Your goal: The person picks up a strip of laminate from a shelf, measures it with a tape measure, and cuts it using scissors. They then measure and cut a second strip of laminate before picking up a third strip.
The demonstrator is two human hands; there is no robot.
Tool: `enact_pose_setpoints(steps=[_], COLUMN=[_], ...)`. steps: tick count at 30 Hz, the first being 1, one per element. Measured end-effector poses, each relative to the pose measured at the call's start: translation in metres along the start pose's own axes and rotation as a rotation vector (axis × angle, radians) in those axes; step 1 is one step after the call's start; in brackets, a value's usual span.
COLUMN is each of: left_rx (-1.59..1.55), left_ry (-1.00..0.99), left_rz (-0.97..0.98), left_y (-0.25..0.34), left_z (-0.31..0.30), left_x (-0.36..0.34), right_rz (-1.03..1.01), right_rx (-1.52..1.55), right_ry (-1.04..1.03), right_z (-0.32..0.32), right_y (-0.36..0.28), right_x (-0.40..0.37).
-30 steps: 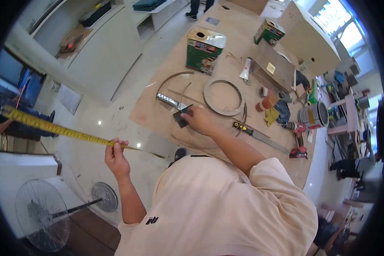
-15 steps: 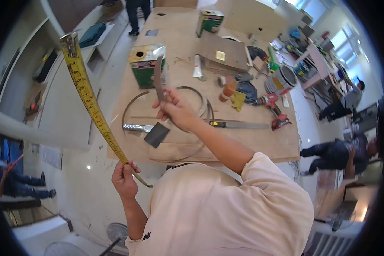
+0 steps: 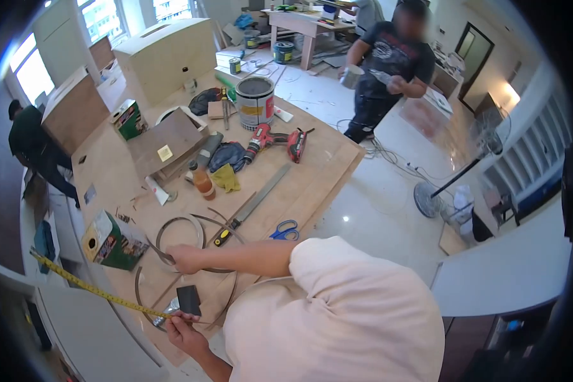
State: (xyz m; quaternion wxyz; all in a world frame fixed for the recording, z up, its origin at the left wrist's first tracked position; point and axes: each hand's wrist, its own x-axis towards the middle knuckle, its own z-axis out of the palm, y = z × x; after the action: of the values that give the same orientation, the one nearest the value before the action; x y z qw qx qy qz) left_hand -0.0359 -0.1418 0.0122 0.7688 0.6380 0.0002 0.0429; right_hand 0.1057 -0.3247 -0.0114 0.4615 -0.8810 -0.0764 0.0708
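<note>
My left hand point(image 3: 186, 335) pinches the lower end of a yellow measuring tape blade point(image 3: 99, 290), which stretches out to the left past the table's edge. In my right hand point(image 3: 188, 258) is one end of a thin brown strip point(image 3: 160, 253), above the table. Close to my left hand lie a dark rectangular piece point(image 3: 188, 300) and a silver handle-like part point(image 3: 164, 313). Curved thin strips, among them a coiled ring point(image 3: 166, 228), lie around my right hand. A green and white metal can point(image 3: 116, 240) stands just left of it.
On the wooden table point(image 3: 318, 153) are a long file point(image 3: 261, 196), blue scissors point(image 3: 285, 230), a red drill point(image 3: 277, 143), an orange bottle point(image 3: 201, 181) and a large paint can point(image 3: 255, 105). A person point(image 3: 388, 70) stands beyond the right edge. A floor fan point(image 3: 458, 172) is farther right.
The view has swung to the right, bringing the scissors into sight. The tape blade now points more sideways, and the strip in my right hand is lower, by the green can.
</note>
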Motion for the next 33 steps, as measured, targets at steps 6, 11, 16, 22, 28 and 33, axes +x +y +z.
enact_pose_setpoints(steps=[6,11,16,22,28,33], left_rx=[-0.009,-0.079,-0.103,-0.088,-0.118,-0.090], left_ry=[-0.036,0.028,0.063,0.045,0.035,-0.004], left_rz=[0.011,-0.049,-0.086,-0.101,-0.112,-0.140], left_y=[0.003,-0.001,0.000,-0.001,-0.007,-0.010], left_z=[-0.009,-0.033,-0.049,-0.065,-0.078,-0.081], left_x=[-0.001,-0.010,-0.015,-0.008,-0.011,-0.014], right_rz=[0.085,0.019,0.003,0.070,0.053,0.022], right_rx=[-0.320,-0.373,-0.411,-0.265,-0.385,-0.367], right_ry=[-0.072,0.033,0.074,0.116,0.064,0.078], right_z=[0.034,0.036,0.046,0.085,0.061,0.073], right_y=[0.060,0.061,0.053,0.036,0.045,0.037], right_x=[0.013,0.000,0.002,0.024,0.011,0.015])
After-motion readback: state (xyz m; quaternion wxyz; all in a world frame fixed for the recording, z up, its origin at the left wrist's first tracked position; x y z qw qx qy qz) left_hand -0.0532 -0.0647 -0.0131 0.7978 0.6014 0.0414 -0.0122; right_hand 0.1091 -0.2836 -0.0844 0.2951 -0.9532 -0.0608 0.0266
